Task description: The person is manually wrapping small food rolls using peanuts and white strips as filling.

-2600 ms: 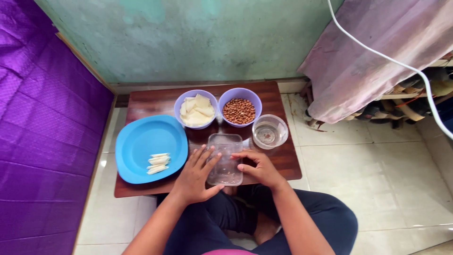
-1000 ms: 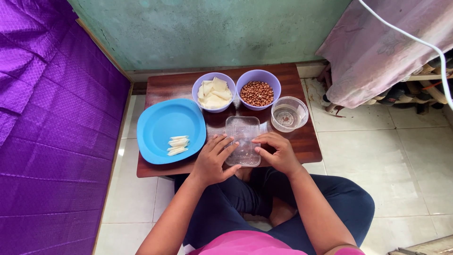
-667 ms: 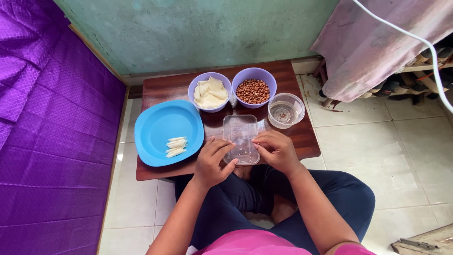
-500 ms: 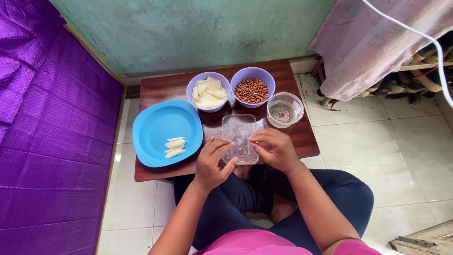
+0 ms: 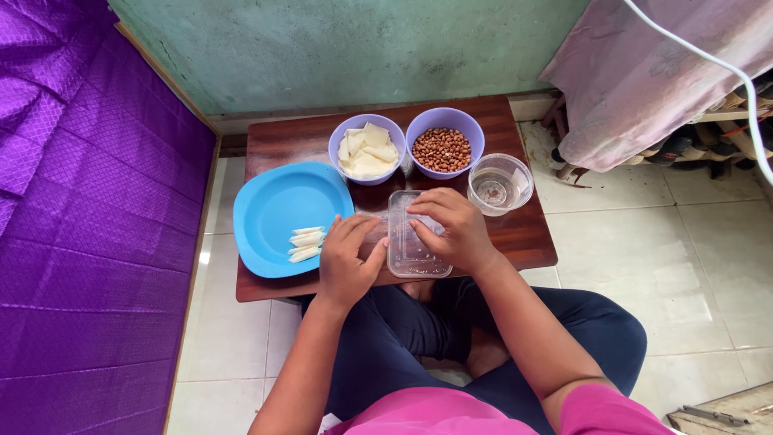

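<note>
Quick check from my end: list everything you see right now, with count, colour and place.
Table: one, dark brown wood, against the green wall.
Plate: one, blue, table's left side.
Rolled pieces: about four, pale, on the plate's right edge.
Bowl of wrappers: one, lilac, pale squares inside, table's back.
Bowl of peanuts: one, lilac, beside the first bowl.
Clear bowl: one, transparent, back right.
Clear tray: one, transparent, front centre.
Purple cloth: one, left.
Pink cloth: one, upper right.
Left hand: on the tray's left edge.
Right hand: over the tray.

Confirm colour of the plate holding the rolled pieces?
Blue plate, plain, no pattern; head view shows it.
</note>
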